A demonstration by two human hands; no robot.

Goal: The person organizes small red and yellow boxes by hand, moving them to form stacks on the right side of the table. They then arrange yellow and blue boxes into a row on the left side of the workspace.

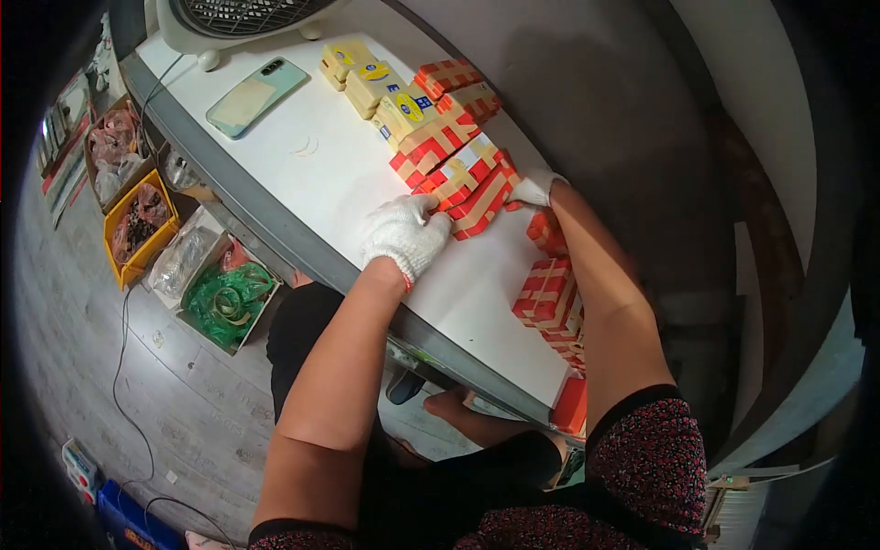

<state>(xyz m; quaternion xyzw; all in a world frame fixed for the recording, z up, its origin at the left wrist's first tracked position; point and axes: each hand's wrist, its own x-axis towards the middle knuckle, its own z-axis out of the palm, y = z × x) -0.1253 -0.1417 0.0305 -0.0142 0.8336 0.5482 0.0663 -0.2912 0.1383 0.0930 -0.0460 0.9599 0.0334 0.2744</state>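
Observation:
Both my hands wear white knitted gloves. My left hand [403,234] presses its curled fingers against the near left end of a red-and-tan box [483,203]. At the far end of that box is my right hand [536,190], its fingers partly hidden behind it. Together they hold the box between them, against a row of similar boxes. Directly behind stand another red-and-tan box [461,171] with a pale label and a checked box [434,147]. Beyond them, yellow packs [374,84] with blue oval labels continue the row.
A phone [257,97] lies near a fan [234,18] on the white table [312,183]. More red-and-tan boxes [548,293] are stacked beside my right forearm. Below the table's left edge are a yellow bin [117,240] and a box with green plastic [225,298].

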